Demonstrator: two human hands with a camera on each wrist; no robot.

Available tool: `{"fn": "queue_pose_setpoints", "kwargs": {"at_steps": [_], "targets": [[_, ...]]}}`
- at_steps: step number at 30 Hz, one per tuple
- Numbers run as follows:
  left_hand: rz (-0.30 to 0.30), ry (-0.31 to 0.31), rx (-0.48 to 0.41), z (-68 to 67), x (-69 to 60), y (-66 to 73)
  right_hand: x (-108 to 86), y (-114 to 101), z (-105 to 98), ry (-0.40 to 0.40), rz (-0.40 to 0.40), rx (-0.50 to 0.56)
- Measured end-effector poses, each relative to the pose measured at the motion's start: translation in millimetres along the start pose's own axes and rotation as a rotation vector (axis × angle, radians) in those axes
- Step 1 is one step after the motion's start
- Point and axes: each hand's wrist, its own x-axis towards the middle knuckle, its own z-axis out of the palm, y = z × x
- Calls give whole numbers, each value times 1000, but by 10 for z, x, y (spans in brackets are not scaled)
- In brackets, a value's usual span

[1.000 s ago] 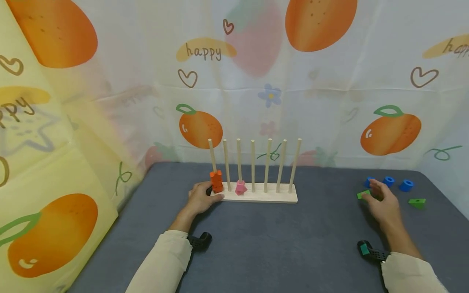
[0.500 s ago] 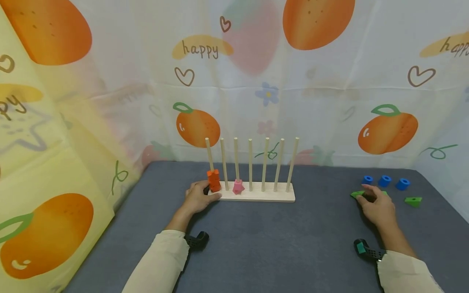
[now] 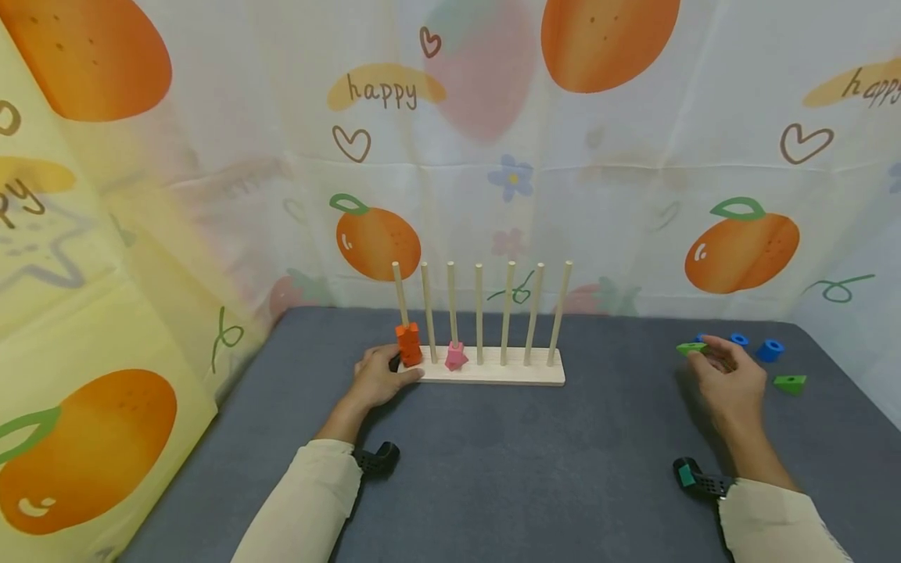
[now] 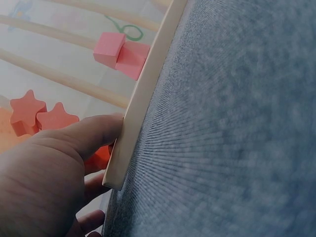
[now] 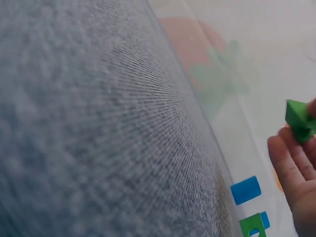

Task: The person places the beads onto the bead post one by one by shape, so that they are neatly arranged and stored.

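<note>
My left hand (image 3: pixel 373 378) grips the left end of a wooden base (image 3: pixel 507 375) with a row of upright pegs. Its thumb lies along the base's front edge in the left wrist view, other fingers behind. Orange-red star blocks (image 3: pixel 409 345) are stacked on the leftmost peg. Pink blocks (image 4: pixel 121 52) sit on the third peg. Over at the right, my right hand (image 3: pixel 735 387) pinches a green triangular block (image 5: pixel 297 118) above the table. Part of that block is hidden by the fingers.
Blue cylinder blocks (image 3: pixel 769 350) stand beyond the right hand, one partly covered by it. Another green triangular block (image 3: pixel 790 384) lies on the grey table (image 3: pixel 535 469) to their front right. A printed curtain (image 3: pixel 605 172) hangs behind the table.
The right hand has taken hold of the green triangular block and raised it off the table. My left hand stays on the base's left end; the head view has shifted slightly.
</note>
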Motion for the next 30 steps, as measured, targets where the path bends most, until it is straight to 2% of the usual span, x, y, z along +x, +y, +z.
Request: {"fn": "queue_pose_setpoints", "kwargs": {"at_steps": [2,8,9,11,16,18,22,24,28,30], "targets": [[-2,0,-1,-6,1,1,-13,-48,11,-6,-4,71],[-7,-11,-8,-11,3,21,-43,-165,44,-69,-55,443],[-7,-13,-8,-10,6,21,-45,-191,51,-68,-75,468],[-11,-12,-8,-8,10,16,-55,-270,62,-47,-117,451],[-15,-13,-5,8,19,8,-91,-488,61,42,-208,180],[-16,-16,-7,13,18,9,-109,-554,60,55,-234,115],[-15,-16,-13,10,10,8,-151,-704,77,41,-273,94],[-12,-13,-11,6,7,2,-168,-797,92,19,-320,106],[-11,-11,-5,4,3,-10,-214,-1001,122,-53,-411,165],[-15,-15,-6,7,3,-15,-237,-1093,135,-98,-429,203]]}}
